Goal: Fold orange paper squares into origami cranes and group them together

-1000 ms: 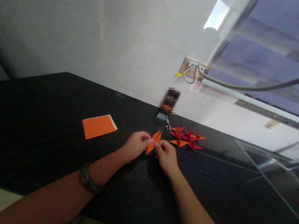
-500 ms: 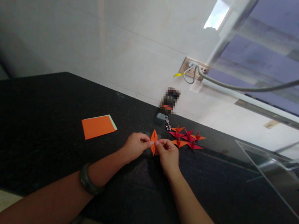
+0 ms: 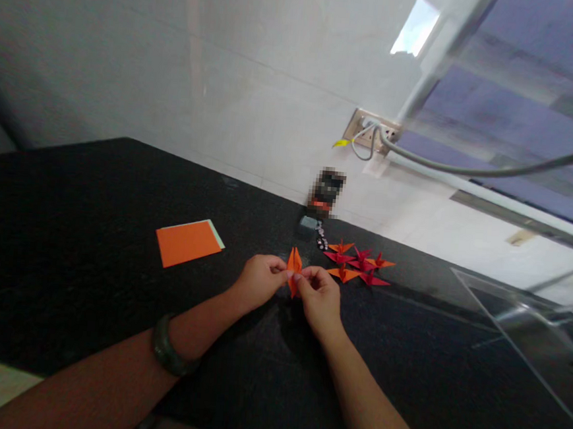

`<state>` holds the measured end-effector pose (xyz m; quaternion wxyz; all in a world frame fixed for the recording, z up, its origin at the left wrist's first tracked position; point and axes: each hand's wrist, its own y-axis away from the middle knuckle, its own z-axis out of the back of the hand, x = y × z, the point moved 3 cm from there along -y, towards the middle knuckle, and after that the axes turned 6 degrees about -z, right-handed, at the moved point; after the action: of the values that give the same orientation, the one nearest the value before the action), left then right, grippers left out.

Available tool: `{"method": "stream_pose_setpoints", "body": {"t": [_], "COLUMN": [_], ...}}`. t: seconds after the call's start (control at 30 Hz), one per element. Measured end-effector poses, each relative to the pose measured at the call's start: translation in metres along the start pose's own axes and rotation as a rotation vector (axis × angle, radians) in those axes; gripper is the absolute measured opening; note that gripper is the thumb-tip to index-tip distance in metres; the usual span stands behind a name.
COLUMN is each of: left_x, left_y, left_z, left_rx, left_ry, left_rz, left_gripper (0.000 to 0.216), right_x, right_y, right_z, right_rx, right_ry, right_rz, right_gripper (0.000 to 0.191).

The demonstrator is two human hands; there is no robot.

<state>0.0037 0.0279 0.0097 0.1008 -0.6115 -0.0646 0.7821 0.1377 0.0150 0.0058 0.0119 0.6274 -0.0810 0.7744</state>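
Observation:
Between my two hands is a piece of folded orange origami paper [image 3: 295,260], narrow and pointed at both ends, with its upper tip parted into two points. My left hand [image 3: 260,280] pinches its left side between thumb and fingers. From the other side my right hand [image 3: 320,298] pinches it, the thumb lying across the middle. Just beyond my right hand, several folded paper cranes [image 3: 361,263] in red and orange sit grouped on the dark countertop [image 3: 92,225]. A stack of square paper [image 3: 189,243], orange on top with a pale sheet beneath, lies to the left.
A pixelated dark object [image 3: 326,191] leans at the wall behind a small grey block [image 3: 308,223] and a patterned strap [image 3: 321,236]. A wall socket [image 3: 371,132] holds a plug and a grey cable [image 3: 498,170]. A metal sink [image 3: 548,347] is at the right.
The folded paper's upper end has parted into two points. My right hand has shifted slightly left, its thumb now further over the paper. My left hand is nearly still.

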Motion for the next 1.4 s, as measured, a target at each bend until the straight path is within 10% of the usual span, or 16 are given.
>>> {"method": "stream_pose_setpoints", "body": {"t": [0.3,0.8,1.4], "left_x": [-0.002,-0.003,-0.004], "left_y": [0.001,0.002,0.007], "left_z": [-0.003,-0.006,-0.008], "left_rx": [0.0,0.091,0.072], "left_ry": [0.166,0.197,0.432], "left_rz": [0.114,0.144,0.27], "left_gripper": [0.014,0.013,0.014], "right_x": [0.005,0.031,0.026], "right_y": [0.0,0.015,0.019], "right_z": [-0.004,-0.002,-0.005], "right_rx": [0.096,-0.065,-0.114], "right_ry": [-0.105,0.626,0.701], "right_rz": [-0.117,0.593,0.69], "right_gripper": [0.019,0.016,0.022]}}
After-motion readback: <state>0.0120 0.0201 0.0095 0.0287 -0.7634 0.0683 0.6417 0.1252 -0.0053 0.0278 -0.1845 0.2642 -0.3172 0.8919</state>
